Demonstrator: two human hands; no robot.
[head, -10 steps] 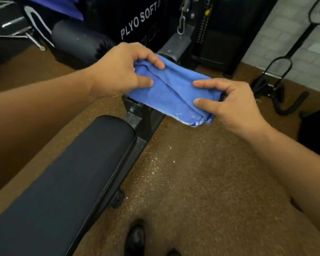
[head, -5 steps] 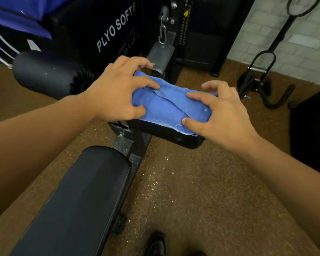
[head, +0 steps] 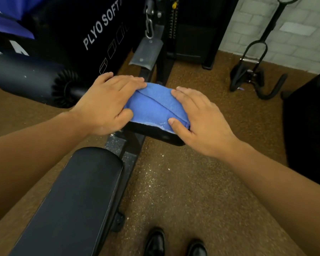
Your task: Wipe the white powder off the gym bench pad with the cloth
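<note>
On the small pad (head: 155, 134), one folded cloth (head: 153, 106) lies under our flat left hand (head: 107, 106) and right hand (head: 201, 122); two shoes (head: 155, 241) stand below.

Dim, even indoor light with soft shadows, slight overall blur, and wide-angle bending at the edges.

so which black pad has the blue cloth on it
The small seat pad beyond the long bench pad; both hands press the cloth onto it.
</note>
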